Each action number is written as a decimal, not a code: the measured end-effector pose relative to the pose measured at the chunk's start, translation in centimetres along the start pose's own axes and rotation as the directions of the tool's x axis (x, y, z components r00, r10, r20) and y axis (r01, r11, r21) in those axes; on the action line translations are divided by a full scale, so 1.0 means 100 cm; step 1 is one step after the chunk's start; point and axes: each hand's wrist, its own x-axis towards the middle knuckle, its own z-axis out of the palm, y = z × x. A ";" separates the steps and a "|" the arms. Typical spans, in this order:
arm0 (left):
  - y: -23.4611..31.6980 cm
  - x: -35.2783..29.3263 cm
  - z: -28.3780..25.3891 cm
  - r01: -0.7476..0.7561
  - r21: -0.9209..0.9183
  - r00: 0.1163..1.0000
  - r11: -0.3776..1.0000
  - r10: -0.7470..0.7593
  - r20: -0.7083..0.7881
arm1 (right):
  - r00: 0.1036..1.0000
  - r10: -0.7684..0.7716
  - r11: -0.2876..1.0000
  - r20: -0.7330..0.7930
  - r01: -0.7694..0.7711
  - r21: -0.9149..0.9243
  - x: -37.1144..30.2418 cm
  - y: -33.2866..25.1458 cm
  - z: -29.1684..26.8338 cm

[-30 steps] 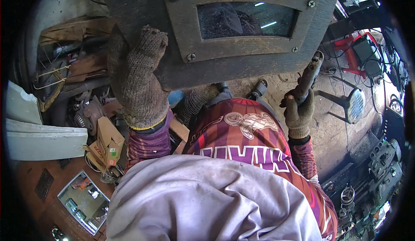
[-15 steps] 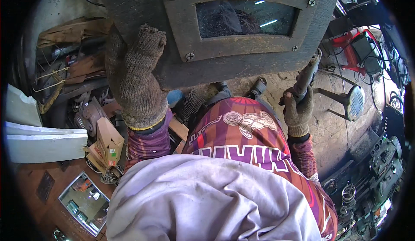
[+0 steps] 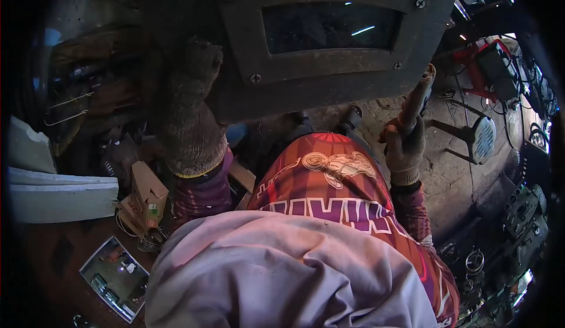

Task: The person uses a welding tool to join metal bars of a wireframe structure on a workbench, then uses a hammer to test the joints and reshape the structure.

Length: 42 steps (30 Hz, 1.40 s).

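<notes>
A dark, board-like welding shield (image 3: 294, 95) fills the upper middle, with a rectangular dark glass window (image 3: 329, 29) in a frame screwed to it. My left hand (image 3: 191, 107), in a worn brown knit glove, is closed at the shield's left side; part of its grip is hidden. In a similar glove, my right hand (image 3: 406, 151) is wrapped round the handle of a welding electrode holder (image 3: 416, 98). The holder points up beside the shield's lower right corner. Its tip is partly hidden there, and whatever lies behind the shield is out of sight.
To the right a stool (image 3: 482, 139) with a round, light top stands on the floor, and a red machine (image 3: 485, 72) sits beyond it. Dark metal parts (image 3: 524, 216) crowd the lower right. At left are a torn cardboard box (image 3: 147, 195), white slabs (image 3: 65, 195) and a framed mirror-like panel (image 3: 118, 278).
The whole picture has turned much darker, most of all at the left and on the shield. The shield has shifted very slightly left; both hands keep their grip.
</notes>
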 end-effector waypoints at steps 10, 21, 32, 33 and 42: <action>0.001 0.009 -0.002 -0.237 0.046 0.971 0.970 0.235 0.038 | 0.999 0.037 0.999 0.024 -0.037 -0.004 0.002 -0.013 0.002; -0.011 0.008 -0.005 -0.064 -0.236 0.998 0.970 0.068 0.006 | 1.000 0.029 0.999 0.003 -0.029 0.013 0.004 -0.010 0.002; -0.007 0.009 0.003 -0.175 -0.151 0.985 0.973 0.172 -0.030 | 0.999 -0.042 0.999 0.013 0.042 0.024 0.007 -0.007 0.003; -0.011 0.005 0.004 -0.131 -0.191 0.991 0.973 0.125 -0.045 | 0.999 -0.025 0.999 0.028 0.024 0.042 0.007 -0.012 0.005; -0.047 -0.010 -0.013 -0.244 0.046 0.970 0.969 0.243 0.016 | 0.996 -0.055 0.995 0.070 0.049 0.085 0.010 -0.019 0.008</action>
